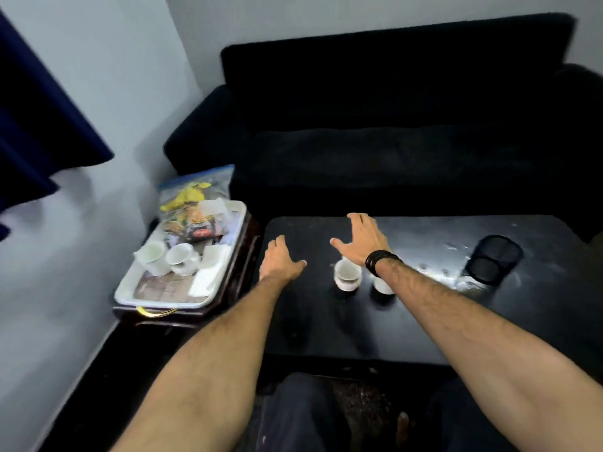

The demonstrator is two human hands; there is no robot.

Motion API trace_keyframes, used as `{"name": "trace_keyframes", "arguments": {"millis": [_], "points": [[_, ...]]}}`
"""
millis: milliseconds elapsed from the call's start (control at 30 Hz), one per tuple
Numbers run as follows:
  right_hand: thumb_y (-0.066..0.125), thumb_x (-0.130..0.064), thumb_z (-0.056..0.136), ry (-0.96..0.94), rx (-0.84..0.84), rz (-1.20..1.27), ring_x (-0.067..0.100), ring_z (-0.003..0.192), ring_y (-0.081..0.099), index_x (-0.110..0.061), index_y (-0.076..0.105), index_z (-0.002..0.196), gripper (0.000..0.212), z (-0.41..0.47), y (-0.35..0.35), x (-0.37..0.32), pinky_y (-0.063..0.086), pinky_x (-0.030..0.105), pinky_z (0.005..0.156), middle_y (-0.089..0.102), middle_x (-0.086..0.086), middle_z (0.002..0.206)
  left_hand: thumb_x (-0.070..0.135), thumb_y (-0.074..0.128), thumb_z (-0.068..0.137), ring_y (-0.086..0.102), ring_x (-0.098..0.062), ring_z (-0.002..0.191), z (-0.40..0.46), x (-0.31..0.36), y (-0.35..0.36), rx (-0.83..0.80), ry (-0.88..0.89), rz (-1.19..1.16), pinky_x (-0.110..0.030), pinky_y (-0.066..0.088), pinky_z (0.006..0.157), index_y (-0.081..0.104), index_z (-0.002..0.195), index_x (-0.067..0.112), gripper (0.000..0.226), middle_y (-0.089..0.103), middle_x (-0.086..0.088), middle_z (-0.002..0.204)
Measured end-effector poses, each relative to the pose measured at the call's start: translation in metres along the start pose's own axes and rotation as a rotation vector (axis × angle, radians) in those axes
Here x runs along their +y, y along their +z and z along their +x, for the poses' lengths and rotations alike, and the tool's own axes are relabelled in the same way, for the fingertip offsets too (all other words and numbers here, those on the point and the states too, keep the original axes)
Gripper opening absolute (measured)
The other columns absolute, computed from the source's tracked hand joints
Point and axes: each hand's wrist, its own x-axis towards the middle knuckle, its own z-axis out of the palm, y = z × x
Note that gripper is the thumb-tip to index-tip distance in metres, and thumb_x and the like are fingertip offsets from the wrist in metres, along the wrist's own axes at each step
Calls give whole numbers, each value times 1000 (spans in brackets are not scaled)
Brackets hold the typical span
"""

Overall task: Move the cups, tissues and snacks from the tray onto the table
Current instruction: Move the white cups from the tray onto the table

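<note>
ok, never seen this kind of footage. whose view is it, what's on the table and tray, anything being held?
One wide-angle camera on a person's head looks forward and down. There is no robot. The left hand and right hand, with a black wristband, hover open over the black table, holding nothing. On the table stand two white cups and a black mesh holder. The white tray, on a side stand at left, carries two more cups, white tissues and snack packets.
</note>
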Motion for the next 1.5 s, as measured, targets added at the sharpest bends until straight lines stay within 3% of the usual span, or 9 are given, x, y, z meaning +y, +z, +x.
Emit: {"name": "trace_keyframes", "arguments": {"millis": [300,500,700,800,967,1067,1167,1300,1500], "points": [[65,-51,84,-239,-169,79,25,126,47,-17,48,132,61,4,63,-166,46,41,92,50,4,132,28,68,82,49,-37,123,-14,-136,-110,287,-162,-13,-44,42,98,43,132,10,58,47,-16,131],[68,-47,81,-355,-299,45,28,126,49,-15,46,134,66,3,115,-250,46,41,98,51,9,134,24,66,80,51,-38,121,-14,-208,-145,352,-313,10,-47,44,96,44,130,6,57,52,-20,128],[77,-46,73,-377,-376,-8,29,129,49,-9,42,137,82,17,153,-301,46,39,100,48,12,140,21,66,80,44,-38,129,16,-233,-155,268,-402,-28,-46,40,102,29,146,12,76,45,-21,138],[79,-43,72,-364,-388,-32,32,123,55,-9,41,136,82,25,167,-315,49,39,93,50,13,137,25,64,84,39,-38,132,34,-237,-156,247,-409,-27,-48,38,103,19,152,21,82,37,-20,140],[81,-41,71,-360,-379,-54,32,114,62,-12,48,129,73,35,185,-329,49,38,85,59,13,127,19,67,82,35,-37,132,63,-236,-156,216,-385,17,-47,39,101,19,152,26,86,34,-19,138],[78,-33,75,-347,-347,-48,32,113,63,-12,52,125,60,37,194,-329,49,40,88,61,13,123,28,71,82,35,-35,133,76,-237,-154,182,-432,44,-47,39,101,21,152,26,86,33,-18,141],[72,-27,79,-348,-292,33,32,107,65,-10,58,115,42,34,193,-322,50,37,79,63,13,115,32,75,81,37,-34,133,81,-235,-152,180,-474,33,-46,40,101,28,148,23,82,36,-17,141],[78,-36,72,-321,-238,125,30,112,59,-9,55,122,60,32,175,-313,50,37,86,58,10,124,25,78,79,37,-36,131,76,-228,-148,230,-494,-2,-46,40,101,34,143,14,78,39,-20,139],[82,-33,68,-317,-196,206,25,121,53,-15,53,131,71,57,104,-263,43,35,98,55,7,131,23,74,81,43,-43,123,60,-196,-166,418,-266,48,-49,40,103,37,137,11,68,43,-24,132]]}}
